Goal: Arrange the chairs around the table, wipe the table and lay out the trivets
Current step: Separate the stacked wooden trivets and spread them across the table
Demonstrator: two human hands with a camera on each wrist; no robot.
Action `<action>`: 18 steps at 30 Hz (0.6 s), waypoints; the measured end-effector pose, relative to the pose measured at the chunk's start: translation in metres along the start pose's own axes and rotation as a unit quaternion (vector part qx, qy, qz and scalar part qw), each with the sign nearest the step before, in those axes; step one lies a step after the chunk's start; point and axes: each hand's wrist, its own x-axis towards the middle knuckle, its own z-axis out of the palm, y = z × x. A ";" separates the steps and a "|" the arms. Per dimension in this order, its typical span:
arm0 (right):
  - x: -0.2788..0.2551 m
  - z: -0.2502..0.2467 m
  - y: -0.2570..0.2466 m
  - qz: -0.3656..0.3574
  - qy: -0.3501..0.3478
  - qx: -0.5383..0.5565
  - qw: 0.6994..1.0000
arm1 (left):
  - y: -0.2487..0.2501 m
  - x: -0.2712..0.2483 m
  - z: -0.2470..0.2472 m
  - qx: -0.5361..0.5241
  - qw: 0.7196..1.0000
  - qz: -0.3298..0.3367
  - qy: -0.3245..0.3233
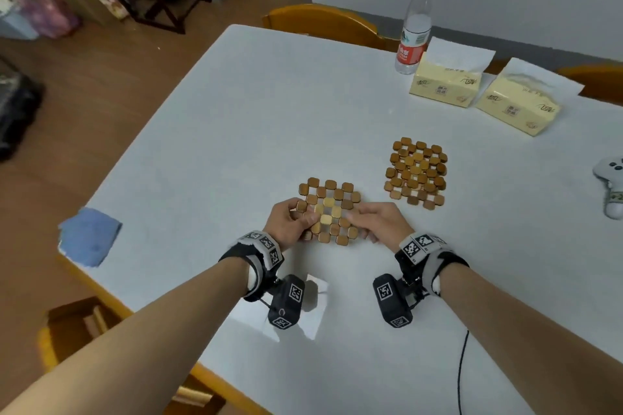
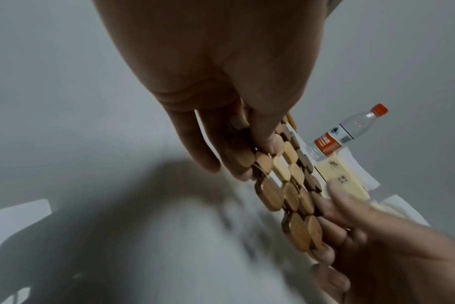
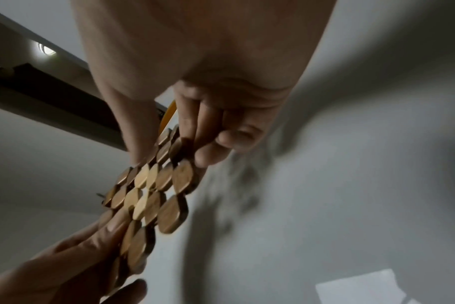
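Observation:
Both hands hold one wooden block trivet (image 1: 328, 210) just above the white table (image 1: 236, 118). My left hand (image 1: 290, 221) pinches its left edge, thumb on top and fingers under it. My right hand (image 1: 377, 222) grips the right edge the same way. In the left wrist view the trivet (image 2: 286, 185) hangs between my left hand (image 2: 234, 144) and right hand (image 2: 351, 236), with its shadow on the table below. The right wrist view shows the same trivet (image 3: 153, 193). A second trivet (image 1: 416, 173) lies flat to the right. A wooden chair (image 1: 323, 23) stands at the far side.
A blue cloth (image 1: 89, 236) lies at the table's left edge. A water bottle (image 1: 416, 27) and two tissue packs (image 1: 445, 81) (image 1: 521, 104) stand at the back right. A white game controller (image 1: 612, 185) sits at the right. Another chair (image 1: 77, 323) is at the near left; a paper scrap (image 1: 313, 307) lies under my wrists.

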 end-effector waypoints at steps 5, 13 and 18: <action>-0.006 0.047 -0.006 0.003 0.008 0.085 0.996 | -0.014 -0.028 -0.045 0.026 0.998 -0.019 0.056; 0.008 0.099 -0.023 -0.001 0.077 0.034 0.996 | -0.043 -0.037 -0.160 0.106 0.986 -0.033 0.125; 0.024 0.162 -0.042 0.004 0.135 0.053 0.989 | -0.059 -0.012 -0.252 0.213 0.964 -0.012 0.157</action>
